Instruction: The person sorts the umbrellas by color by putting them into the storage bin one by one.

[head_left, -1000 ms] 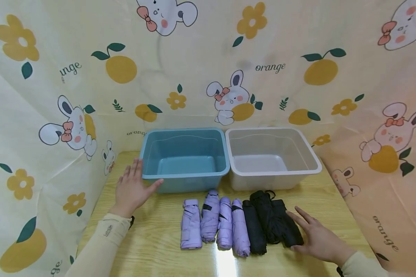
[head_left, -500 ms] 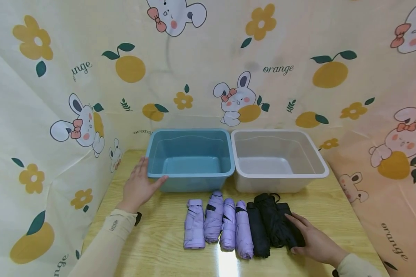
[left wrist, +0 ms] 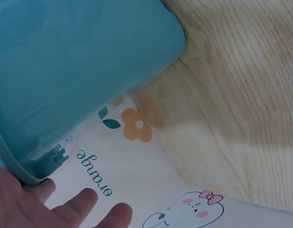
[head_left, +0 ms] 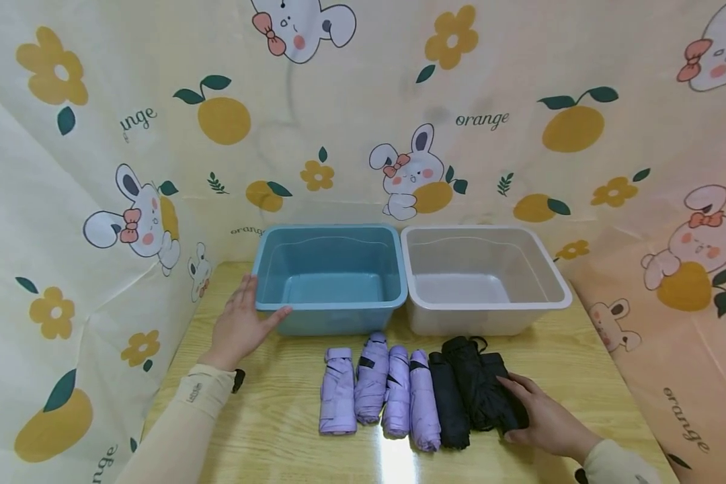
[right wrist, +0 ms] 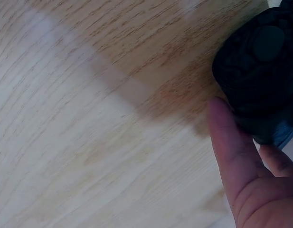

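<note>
My left hand touches the front left corner of a blue plastic bin, thumb at the front rim and straight fingers along the side. In the left wrist view, the fingertips show beside the bin's rim. A row of folded umbrellas lies in front of the bins. The rightmost black umbrella is in the grip of my right hand, thumb near its front end and fingers over its right side. The right wrist view shows the thumb against the dark umbrella end.
Right of the blue bin stands a white bin. Several purple umbrellas lie side by side, followed by a slim black umbrella and a black one with a strap. A printed cloth surrounds the wooden table.
My right hand has moved left onto the rightmost black umbrella, its fingers closing around it. The left hand stays at the blue bin's corner. The head view has shifted slightly.
</note>
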Demonstrator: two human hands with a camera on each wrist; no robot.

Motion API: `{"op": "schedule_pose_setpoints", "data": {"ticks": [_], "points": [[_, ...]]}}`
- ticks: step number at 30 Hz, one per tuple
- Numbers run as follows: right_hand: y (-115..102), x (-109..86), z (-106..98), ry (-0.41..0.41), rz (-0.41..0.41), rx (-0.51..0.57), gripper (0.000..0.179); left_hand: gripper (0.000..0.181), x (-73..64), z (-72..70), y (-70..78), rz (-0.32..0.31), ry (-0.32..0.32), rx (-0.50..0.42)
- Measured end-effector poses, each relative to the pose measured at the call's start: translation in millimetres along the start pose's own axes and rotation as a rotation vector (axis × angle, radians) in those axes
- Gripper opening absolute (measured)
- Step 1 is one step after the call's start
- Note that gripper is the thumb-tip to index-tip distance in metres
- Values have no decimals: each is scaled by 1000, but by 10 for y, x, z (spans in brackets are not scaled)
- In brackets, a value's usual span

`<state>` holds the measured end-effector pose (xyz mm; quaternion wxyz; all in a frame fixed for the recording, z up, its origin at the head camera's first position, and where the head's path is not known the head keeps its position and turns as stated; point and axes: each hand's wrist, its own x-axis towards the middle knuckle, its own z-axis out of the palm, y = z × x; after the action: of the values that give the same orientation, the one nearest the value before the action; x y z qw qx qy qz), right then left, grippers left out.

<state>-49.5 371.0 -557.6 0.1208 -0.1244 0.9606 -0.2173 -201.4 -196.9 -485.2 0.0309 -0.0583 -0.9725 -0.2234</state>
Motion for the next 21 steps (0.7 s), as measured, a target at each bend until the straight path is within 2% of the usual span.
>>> {"op": "schedule_pose_setpoints", "data": {"ticks": [4,13,21], "points": [[31,3,14,18,-12,1,102,115,3,-4,2,-5,-7,6],[-27,25,26,-4,3,7,107,115,4,9,-30,-3,-20,13],[0,44,25,17,17,-30,103,114,6,6,-18,10,-20,17]]}}
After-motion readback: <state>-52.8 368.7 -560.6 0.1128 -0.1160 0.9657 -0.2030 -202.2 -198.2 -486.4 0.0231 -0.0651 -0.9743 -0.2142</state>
